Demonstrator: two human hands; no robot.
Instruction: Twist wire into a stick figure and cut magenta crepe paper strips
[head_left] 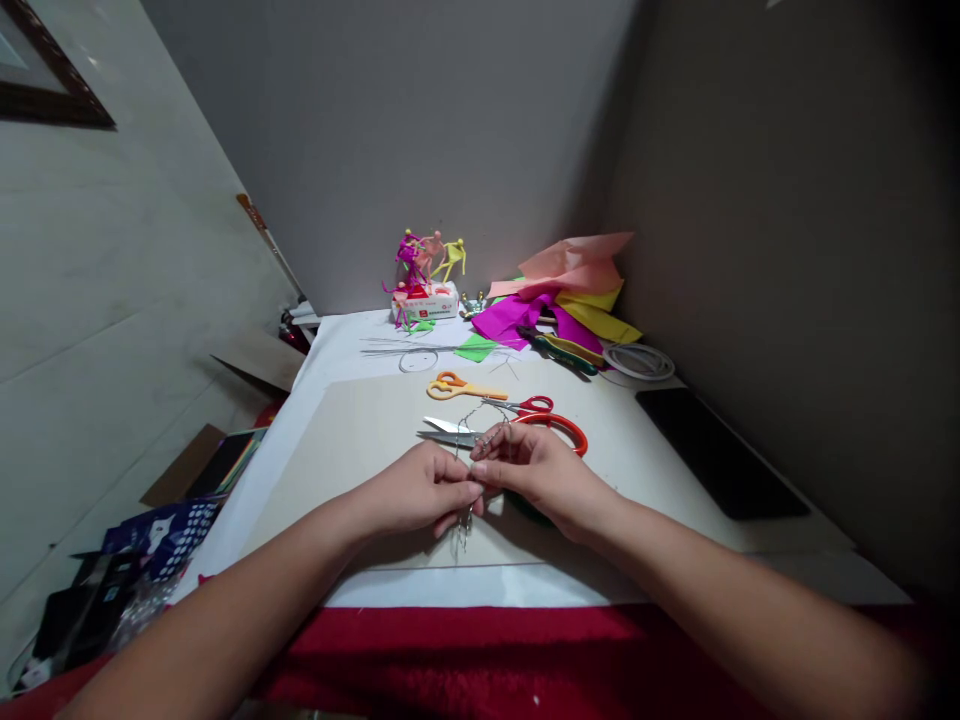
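My left hand (424, 490) and my right hand (536, 470) meet over the middle of a pale sheet (352, 440) on the table. Both pinch a thin bent wire figure (463, 520), whose lower strands hang below my fingers and whose upper loop rises behind them. Red-handled scissors (551, 425) lie just behind my right hand. Orange-handled scissors (461, 387) lie farther back. A dark green thing under my right hand is mostly hidden.
At the back stand small paper-wrapped figures (424, 262) on a white box (427, 303), with loose straight wires (420, 348), crepe paper sheets (570, 290), pliers (562, 350), a white coil (639, 361). A black phone (716, 455) lies right. Clutter sits left of the table.
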